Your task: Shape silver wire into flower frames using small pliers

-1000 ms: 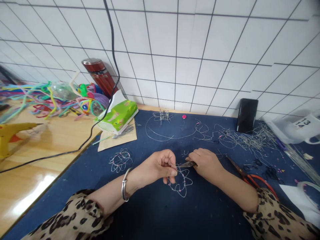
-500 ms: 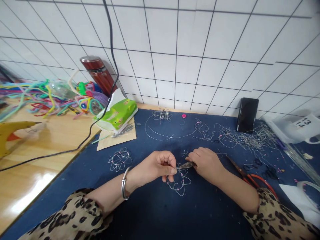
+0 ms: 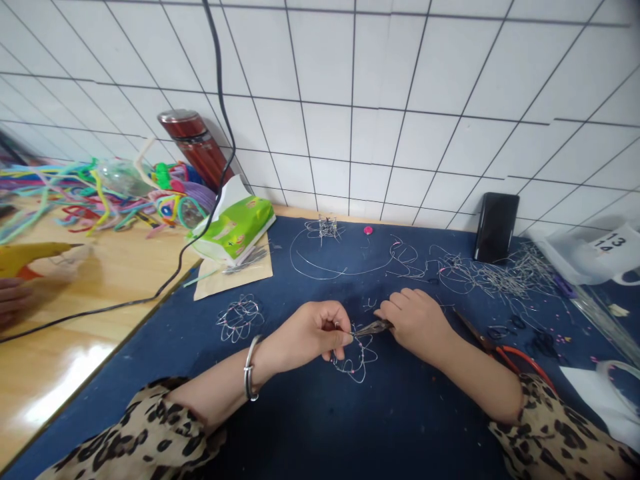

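Note:
My left hand [image 3: 320, 333] pinches a looped wire ornament [image 3: 361, 360] strung with small pink beads, its wire loops hanging below the fingers. My right hand [image 3: 415, 327] is closed around a pair of pliers [image 3: 373, 329], whose handles are mostly hidden in the palm. The pliers' tips meet the wire right at my left fingertips. A similar wire flower shape [image 3: 240, 318] lies on the blue mat [image 3: 300, 427] to the left of my left hand. Short wire bits [image 3: 369, 305] lie just beyond the pliers.
Orange-handled scissors [image 3: 525, 363] lie by my right forearm. Tangled wires [image 3: 500, 277] spread before a phone [image 3: 497, 227] against the wall. A green tissue pack [image 3: 235, 230], a flask [image 3: 200, 147] and a black cable [image 3: 173, 283] are left. Another person's hand [image 3: 13, 297] is near a yellow glue gun [image 3: 35, 257].
The wire ornament has swung up slightly, and my right hand has shifted a little with the pliers. Another person's hand has appeared at the left edge by the glue gun.

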Demonstrator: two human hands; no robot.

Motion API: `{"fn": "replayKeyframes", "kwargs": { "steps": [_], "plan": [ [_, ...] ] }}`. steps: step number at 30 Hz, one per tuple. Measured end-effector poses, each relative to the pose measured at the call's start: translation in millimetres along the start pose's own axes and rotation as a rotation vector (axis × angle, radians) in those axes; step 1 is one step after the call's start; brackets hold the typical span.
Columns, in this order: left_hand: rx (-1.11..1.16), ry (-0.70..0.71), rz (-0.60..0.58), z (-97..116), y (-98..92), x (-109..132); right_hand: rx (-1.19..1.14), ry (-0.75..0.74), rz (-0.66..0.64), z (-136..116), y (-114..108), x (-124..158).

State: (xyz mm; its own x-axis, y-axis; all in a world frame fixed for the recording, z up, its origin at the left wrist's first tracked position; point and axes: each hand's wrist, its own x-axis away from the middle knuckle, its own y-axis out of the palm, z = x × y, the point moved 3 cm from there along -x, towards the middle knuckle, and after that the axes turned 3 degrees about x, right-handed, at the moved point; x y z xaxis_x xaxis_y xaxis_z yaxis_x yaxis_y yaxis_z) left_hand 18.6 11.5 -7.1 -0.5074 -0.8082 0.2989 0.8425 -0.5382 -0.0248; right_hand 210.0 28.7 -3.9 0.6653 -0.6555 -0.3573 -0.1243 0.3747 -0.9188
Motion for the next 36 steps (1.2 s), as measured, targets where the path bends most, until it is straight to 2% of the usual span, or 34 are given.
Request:
{"fn": "replayKeyframes", "kwargs": {
  "steps": [22,36],
  "plan": [
    [-0.026,-0.011,0.027,-1.9,-1.4,-0.3,-0.003,0.016,-0.012,2.7,-1.9,-0.5],
    [0.021,0.012,-0.015,3.1,-0.5,0.1,-0.009,0.005,-0.011,1.0,-1.0,0.1]
  ]
}}
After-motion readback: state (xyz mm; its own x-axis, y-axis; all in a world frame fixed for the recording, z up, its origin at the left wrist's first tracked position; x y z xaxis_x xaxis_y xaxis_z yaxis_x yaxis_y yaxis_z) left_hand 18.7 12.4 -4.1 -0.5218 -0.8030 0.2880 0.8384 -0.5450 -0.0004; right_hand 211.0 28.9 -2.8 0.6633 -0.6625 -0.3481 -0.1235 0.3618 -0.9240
